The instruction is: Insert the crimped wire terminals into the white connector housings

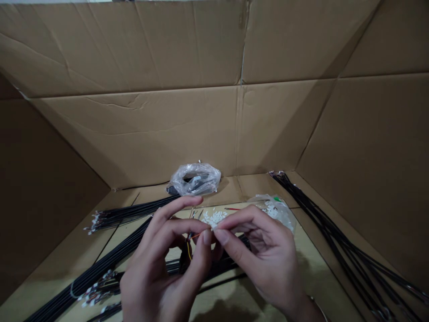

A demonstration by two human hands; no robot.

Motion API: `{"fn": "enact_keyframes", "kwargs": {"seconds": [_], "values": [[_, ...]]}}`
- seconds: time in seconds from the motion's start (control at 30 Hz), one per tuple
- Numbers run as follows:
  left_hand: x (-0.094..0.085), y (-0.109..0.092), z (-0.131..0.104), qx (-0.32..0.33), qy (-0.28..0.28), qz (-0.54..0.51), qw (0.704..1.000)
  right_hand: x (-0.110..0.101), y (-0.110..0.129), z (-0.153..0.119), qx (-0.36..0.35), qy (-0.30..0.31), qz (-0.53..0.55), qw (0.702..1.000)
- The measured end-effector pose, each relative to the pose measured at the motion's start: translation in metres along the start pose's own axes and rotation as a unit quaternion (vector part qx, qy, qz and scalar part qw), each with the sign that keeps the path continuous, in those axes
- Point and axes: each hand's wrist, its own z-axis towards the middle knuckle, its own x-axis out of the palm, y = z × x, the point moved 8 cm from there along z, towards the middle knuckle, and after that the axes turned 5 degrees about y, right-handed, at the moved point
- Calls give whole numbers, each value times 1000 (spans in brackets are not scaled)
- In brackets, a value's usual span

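My left hand (170, 264) pinches a thin orange wire (196, 235) between thumb and index finger. A yellow wire (189, 249) and the dark end of a cable show inside its curled fingers. Close against it, my right hand (261, 255) has its thumb and index finger pressed together at the wire's tip, around a small white piece (213, 227) that is mostly hidden. Just beyond the fingertips lies a pile of small white connectors (214, 217).
Bundles of black cables lie at the left (100, 264) and right (321, 219). A clear bag with white pieces (283, 210) rests behind my right hand, and a plastic-wrapped coil (194, 179) sits at the back. Cardboard walls (167, 116) enclose the work surface.
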Motion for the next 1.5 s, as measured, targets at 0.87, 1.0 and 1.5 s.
{"fn": "enact_keyframes", "kwargs": {"seconds": [0.87, 1.0, 1.5], "values": [[0, 3, 0, -7, -10, -24, 1000, 0, 5, 1, -25, 4, 6, 1000], [2, 4, 0, -7, -4, -23, 1000, 0, 2, 1, -16, 7, 13, 1000], [-4, -1, -1, -35, -44, -66, 996, -2, -9, 5, 42, 47, 118, 991]]}}
